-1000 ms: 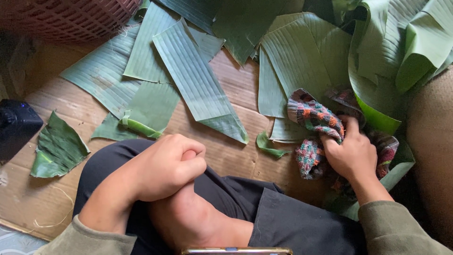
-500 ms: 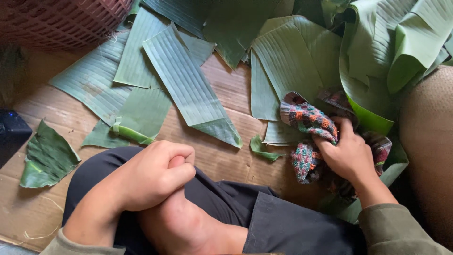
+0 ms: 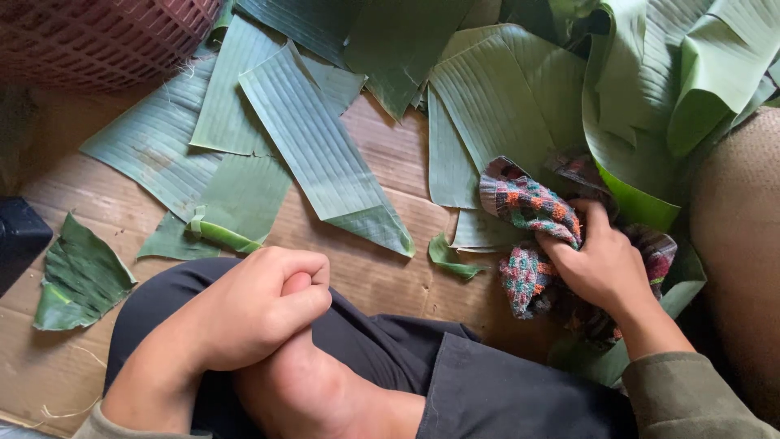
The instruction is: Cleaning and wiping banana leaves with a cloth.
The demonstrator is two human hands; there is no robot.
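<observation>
Little has changed: my right hand (image 3: 605, 264) still grips the multicoloured knitted cloth (image 3: 532, 219) at the right, over the banana leaves (image 3: 325, 162); my left hand (image 3: 260, 313) stays fisted, empty, on my knee.

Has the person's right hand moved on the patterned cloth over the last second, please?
No. The right hand grips the patterned cloth just as before, beside the same folded banana leaf; only the camera view shifted a little.

We see a home floor workspace. Flattened brown cardboard (image 3: 382, 268) under cut green banana leaves (image 3: 321, 154); red woven plastic basket (image 3: 106, 36) nearby.
</observation>
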